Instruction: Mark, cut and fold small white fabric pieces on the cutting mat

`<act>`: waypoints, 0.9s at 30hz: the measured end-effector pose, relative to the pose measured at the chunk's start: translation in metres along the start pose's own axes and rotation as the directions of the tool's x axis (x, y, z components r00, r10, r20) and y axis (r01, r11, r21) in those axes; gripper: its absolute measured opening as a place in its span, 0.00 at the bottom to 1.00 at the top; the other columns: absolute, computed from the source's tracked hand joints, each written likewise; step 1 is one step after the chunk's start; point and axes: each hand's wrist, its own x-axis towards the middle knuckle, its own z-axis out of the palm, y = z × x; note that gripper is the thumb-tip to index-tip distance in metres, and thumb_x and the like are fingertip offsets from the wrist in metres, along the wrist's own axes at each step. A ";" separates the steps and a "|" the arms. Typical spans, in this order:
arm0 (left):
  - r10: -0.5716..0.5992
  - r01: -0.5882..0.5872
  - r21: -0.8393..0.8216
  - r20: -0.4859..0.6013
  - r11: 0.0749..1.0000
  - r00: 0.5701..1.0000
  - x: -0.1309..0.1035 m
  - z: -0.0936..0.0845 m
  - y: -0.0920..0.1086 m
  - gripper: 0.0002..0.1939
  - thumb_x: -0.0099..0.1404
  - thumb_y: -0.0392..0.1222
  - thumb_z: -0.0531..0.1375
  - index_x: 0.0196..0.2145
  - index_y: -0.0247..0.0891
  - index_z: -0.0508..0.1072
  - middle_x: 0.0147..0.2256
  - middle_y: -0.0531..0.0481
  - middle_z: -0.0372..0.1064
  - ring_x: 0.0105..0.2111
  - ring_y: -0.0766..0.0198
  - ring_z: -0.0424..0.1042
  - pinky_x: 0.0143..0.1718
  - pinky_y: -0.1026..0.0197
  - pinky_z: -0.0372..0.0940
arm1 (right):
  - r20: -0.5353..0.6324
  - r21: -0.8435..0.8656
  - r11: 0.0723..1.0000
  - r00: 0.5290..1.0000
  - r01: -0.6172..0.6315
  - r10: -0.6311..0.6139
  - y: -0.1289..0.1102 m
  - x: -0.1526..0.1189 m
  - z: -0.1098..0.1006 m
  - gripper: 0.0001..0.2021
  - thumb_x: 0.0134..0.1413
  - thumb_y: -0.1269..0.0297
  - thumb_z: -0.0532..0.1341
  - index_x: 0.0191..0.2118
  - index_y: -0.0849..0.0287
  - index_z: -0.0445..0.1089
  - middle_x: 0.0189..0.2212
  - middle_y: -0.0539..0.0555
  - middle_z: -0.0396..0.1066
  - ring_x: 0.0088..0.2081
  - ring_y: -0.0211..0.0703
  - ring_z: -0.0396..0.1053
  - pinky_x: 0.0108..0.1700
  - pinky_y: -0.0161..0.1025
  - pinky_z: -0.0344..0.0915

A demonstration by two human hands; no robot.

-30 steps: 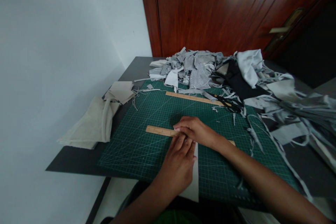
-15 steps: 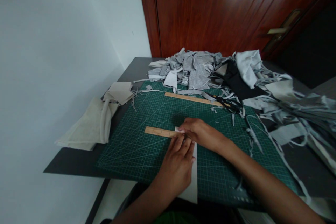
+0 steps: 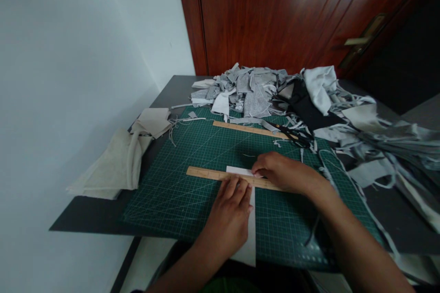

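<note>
A pale fabric strip [image 3: 252,233] lies lengthwise on the green cutting mat [image 3: 165,192], and its near end hangs past the mat's edge. Across the strip's far part rests a wooden ruler [image 3: 206,173]. My left hand [image 3: 230,215] lies over the strip, its outstretched fingertips pressing on the ruler. Just beyond the ruler, at the strip's right edge, my right hand [image 3: 285,171] has its fingers pinched together. Whatever may be in that pinch is hidden. The right forearm and hand cover part of the ruler's right end.
Behind, a second wooden ruler [image 3: 240,127] lies beside black-handled scissors [image 3: 295,136]. Grey fabric scraps [image 3: 256,96] are heaped at the back, with black cloth [image 3: 309,110] and more strips [image 3: 405,142] rightward. Folded cream cloth [image 3: 117,165] lies left, near the wall [image 3: 85,78].
My right hand has moved right, away from my left fingertips, uncovering the strip's far end and more of the ruler. My left hand stays on the ruler. The view has shifted slightly.
</note>
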 end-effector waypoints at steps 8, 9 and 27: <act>0.009 -0.009 0.059 0.000 0.998 1.000 0.002 -0.002 0.001 0.22 0.74 0.40 0.54 0.62 0.33 0.67 0.64 0.37 0.64 0.67 0.45 0.57 0.69 0.37 0.55 | -0.135 0.120 0.993 0.990 -0.015 0.031 0.023 0.009 -0.012 0.11 0.63 0.72 0.58 0.37 0.55 0.79 0.35 0.53 0.80 0.39 0.46 0.74 0.44 0.39 0.64; 0.011 -0.011 0.073 0.000 0.997 1.000 0.002 -0.002 0.002 0.21 0.74 0.40 0.54 0.62 0.34 0.68 0.64 0.37 0.64 0.67 0.45 0.58 0.68 0.37 0.56 | -0.161 0.104 0.994 0.985 -0.038 0.055 0.027 0.012 -0.011 0.11 0.63 0.72 0.58 0.37 0.56 0.79 0.35 0.53 0.79 0.39 0.46 0.74 0.44 0.39 0.64; -0.064 0.064 -0.029 0.021 0.998 0.998 0.002 -0.011 0.005 0.27 0.64 0.61 0.66 0.52 0.40 0.75 0.50 0.43 0.72 0.53 0.44 0.68 0.57 0.38 0.64 | 0.175 -0.097 0.958 0.943 -0.271 0.285 -0.016 0.007 0.007 0.14 0.46 0.62 0.74 0.37 0.57 0.73 0.33 0.50 0.72 0.33 0.41 0.66 0.31 0.34 0.52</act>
